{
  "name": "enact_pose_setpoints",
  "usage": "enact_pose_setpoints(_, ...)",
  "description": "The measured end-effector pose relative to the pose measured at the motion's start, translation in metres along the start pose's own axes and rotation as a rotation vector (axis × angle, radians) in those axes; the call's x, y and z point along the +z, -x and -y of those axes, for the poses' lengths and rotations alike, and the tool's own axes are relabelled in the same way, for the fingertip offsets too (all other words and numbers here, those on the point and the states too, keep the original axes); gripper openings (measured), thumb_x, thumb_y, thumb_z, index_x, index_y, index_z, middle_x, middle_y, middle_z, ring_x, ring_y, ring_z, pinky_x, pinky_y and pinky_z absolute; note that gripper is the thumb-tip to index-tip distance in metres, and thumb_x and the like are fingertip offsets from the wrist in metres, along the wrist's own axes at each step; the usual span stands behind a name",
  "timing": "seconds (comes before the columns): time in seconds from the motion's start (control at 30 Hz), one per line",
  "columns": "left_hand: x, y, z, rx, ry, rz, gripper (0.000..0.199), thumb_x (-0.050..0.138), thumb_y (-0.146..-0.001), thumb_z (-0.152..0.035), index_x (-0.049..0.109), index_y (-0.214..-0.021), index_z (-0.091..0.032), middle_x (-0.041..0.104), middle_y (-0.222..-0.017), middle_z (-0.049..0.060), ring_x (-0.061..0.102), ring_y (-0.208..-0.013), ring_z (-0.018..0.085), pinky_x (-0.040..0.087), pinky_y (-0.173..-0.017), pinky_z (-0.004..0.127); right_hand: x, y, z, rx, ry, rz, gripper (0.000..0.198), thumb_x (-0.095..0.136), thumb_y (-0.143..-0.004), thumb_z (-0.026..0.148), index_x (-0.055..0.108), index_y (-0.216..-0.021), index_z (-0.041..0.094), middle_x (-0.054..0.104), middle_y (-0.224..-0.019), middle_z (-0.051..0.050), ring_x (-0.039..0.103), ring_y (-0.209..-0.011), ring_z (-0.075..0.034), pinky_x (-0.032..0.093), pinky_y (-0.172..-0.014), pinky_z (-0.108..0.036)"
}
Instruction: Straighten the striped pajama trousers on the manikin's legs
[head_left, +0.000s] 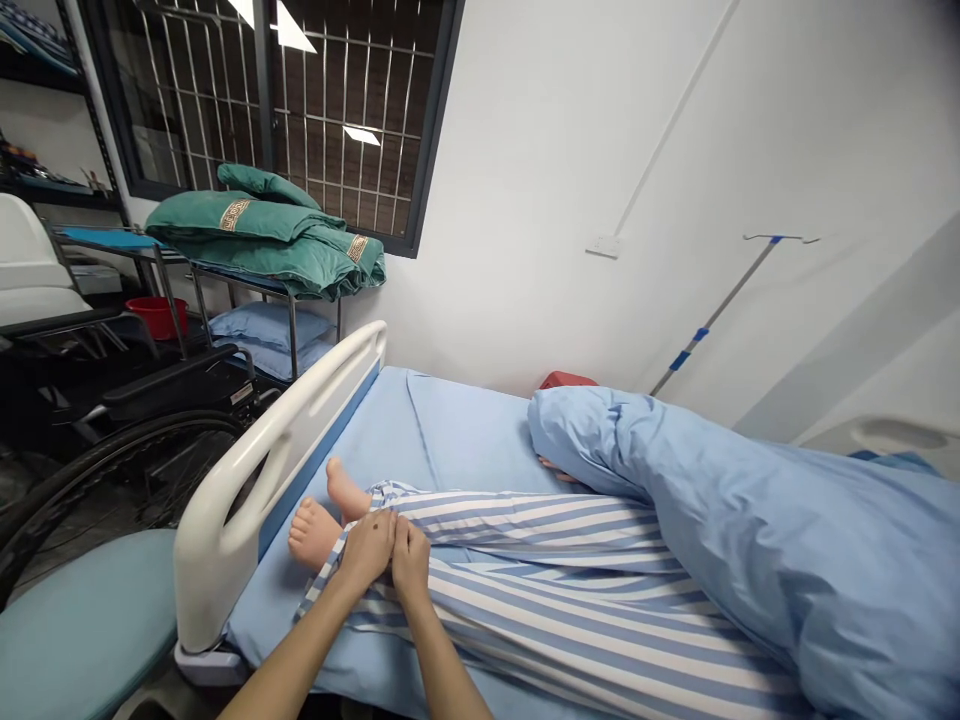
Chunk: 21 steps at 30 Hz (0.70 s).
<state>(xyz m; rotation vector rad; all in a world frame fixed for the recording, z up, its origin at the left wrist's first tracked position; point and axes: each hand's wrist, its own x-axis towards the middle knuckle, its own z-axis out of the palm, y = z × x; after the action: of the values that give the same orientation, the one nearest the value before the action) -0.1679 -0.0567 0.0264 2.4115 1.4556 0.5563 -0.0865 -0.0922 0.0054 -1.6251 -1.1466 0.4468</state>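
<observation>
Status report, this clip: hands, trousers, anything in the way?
Left hand and right hand close together on striped trousers, near the feet; grip unclear. Trousers' upper end under blue quilt. Nothing visibly blocking hands.

There are two feet (313, 533), one bed (465, 420), one bucket (154, 318).
</observation>
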Motion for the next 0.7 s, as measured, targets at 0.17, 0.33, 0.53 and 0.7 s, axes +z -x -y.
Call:
enact_pose_setpoints(0.17, 0.001, -0.015, -0.013, -0.153, 0.457, -0.198, 0.043, 0.024, -0.090, -0.036, 0.057, -0.071, -0.016, 0.061, -0.066, 0.005, 0.057, -0.064, 0.015, 0.044, -0.064, 0.026, 0.001, -0.004, -0.008, 0.012, -0.043, -0.025, 0.051, 0.027, -0.088, 0.046, 0.050, -0.055, 0.016, 0.056, -0.055, -0.004, 0.045, -0.054, -0.013, 0.026, -0.052, -0.024)
enact_pose_setpoints(0.33, 0.035, -0.008, -0.008, -0.235, 0.537, -0.221, 0.042, 0.027, -0.089, -0.037, 0.059, -0.073, -0.016, 0.065, -0.070, 0.006, 0.058, -0.067, 0.017, 0.044, -0.065, 0.027, 0.002, -0.003, -0.010, 0.002, -0.054, -0.058, 0.048, 0.030, -0.089, 0.044, 0.051, -0.056, 0.016, 0.056, -0.054, -0.003, 0.046, -0.053, -0.013, 0.029, -0.051, -0.024)
enact_pose_setpoints(0.53, 0.064, 0.005, 0.005, -0.128, 0.037, -0.083, 0.034, 0.030, -0.087, -0.018, 0.059, -0.106, -0.017, 0.065, -0.106, 0.009, 0.058, -0.093, 0.020, 0.043, -0.083, 0.031, 0.003, 0.000, -0.006, 0.013, -0.045, -0.110, 0.047, 0.030, -0.089, 0.043, 0.048, -0.055, 0.016, 0.055, -0.053, -0.002, 0.046, -0.051, -0.012, 0.031, -0.050, -0.023)
enact_pose_setpoints(0.7, 0.052, 0.003, 0.000, -0.111, -0.078, 0.000, 0.037, 0.029, -0.087, -0.013, 0.055, -0.115, -0.016, 0.063, -0.110, 0.009, 0.057, -0.095, 0.019, 0.042, -0.084, 0.031, 0.000, -0.002, -0.005, -0.001, -0.003, -0.097, 0.047, 0.030, -0.090, 0.040, 0.052, -0.056, 0.016, 0.059, -0.055, -0.004, 0.050, -0.052, -0.013, 0.032, -0.051, -0.023)
